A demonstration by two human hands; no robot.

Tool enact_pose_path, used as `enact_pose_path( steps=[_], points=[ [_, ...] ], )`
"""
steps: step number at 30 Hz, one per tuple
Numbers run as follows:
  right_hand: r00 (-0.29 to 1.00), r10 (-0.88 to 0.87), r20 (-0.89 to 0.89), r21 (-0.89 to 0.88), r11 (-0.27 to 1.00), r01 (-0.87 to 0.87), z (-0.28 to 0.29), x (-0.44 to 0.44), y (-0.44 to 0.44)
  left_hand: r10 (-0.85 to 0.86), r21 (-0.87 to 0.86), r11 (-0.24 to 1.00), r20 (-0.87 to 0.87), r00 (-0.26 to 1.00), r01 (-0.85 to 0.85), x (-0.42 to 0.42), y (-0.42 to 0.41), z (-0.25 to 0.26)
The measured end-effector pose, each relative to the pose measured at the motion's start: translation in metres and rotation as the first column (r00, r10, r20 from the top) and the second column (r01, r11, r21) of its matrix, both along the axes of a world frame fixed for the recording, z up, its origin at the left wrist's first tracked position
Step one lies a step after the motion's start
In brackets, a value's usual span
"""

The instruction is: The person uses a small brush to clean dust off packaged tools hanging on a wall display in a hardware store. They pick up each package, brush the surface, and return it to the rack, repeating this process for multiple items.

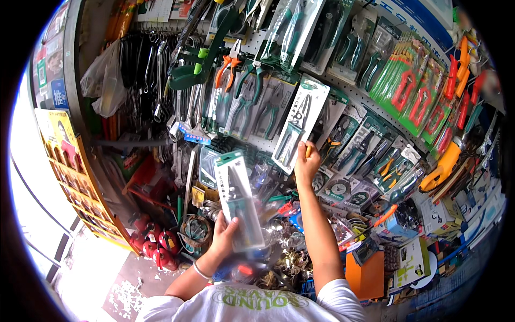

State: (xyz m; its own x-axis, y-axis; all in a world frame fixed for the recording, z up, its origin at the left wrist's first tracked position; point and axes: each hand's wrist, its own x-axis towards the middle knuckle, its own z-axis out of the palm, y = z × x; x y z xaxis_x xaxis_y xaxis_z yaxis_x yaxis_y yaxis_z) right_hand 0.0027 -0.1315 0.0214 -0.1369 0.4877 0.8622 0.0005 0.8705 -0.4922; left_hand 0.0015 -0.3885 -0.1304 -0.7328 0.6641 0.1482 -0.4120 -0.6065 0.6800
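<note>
My left hand grips the lower left edge of a blister pack of pliers, tilted in front of the shelf goods. Farther up and to the right, my right hand is raised to the pegboard, its fingers closed around something small and yellow-orange, beside the lower edge of a hanging pack of long-nose pliers. Whether it also grips that pack I cannot tell. Left of that pack hang packed pliers with dark green handles and loose pliers with orange handles.
Wrenches hang at upper left, above red fire extinguishers on the floor. A yellow display rack stands at far left. Carded red-handled tools and a yellow-handled saw hang at right. Boxes are stacked lower right.
</note>
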Motion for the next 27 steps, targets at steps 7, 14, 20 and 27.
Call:
enact_pose_path(
  steps=[7, 14, 20, 27],
  points=[
    [0.886, 0.446, -0.128, -0.489, 0.749, -0.448, 0.029, 0.053, -0.034, 0.058, 0.040, 0.997, 0.024, 0.998, -0.059, -0.017, 0.007, 0.007],
    [0.728, 0.576, -0.372, -0.596, 0.453, -0.663, 0.036, 0.061, -0.022, -0.060, 0.034, 0.998, 0.100, 0.993, 0.056, -0.016, 0.026, 0.025],
    [0.863, 0.501, 0.066, -0.474, 0.777, -0.415, 0.057, 0.069, -0.030, -0.095, 0.029, 0.995, 0.126, 0.987, 0.092, -0.008, 0.032, 0.026],
    [0.684, 0.710, 0.166, -0.750, 0.541, -0.379, -0.014, 0.091, -0.093, -0.156, 0.227, 0.965, 0.088, 0.984, 0.133, -0.009, 0.037, 0.000]
  ],
)
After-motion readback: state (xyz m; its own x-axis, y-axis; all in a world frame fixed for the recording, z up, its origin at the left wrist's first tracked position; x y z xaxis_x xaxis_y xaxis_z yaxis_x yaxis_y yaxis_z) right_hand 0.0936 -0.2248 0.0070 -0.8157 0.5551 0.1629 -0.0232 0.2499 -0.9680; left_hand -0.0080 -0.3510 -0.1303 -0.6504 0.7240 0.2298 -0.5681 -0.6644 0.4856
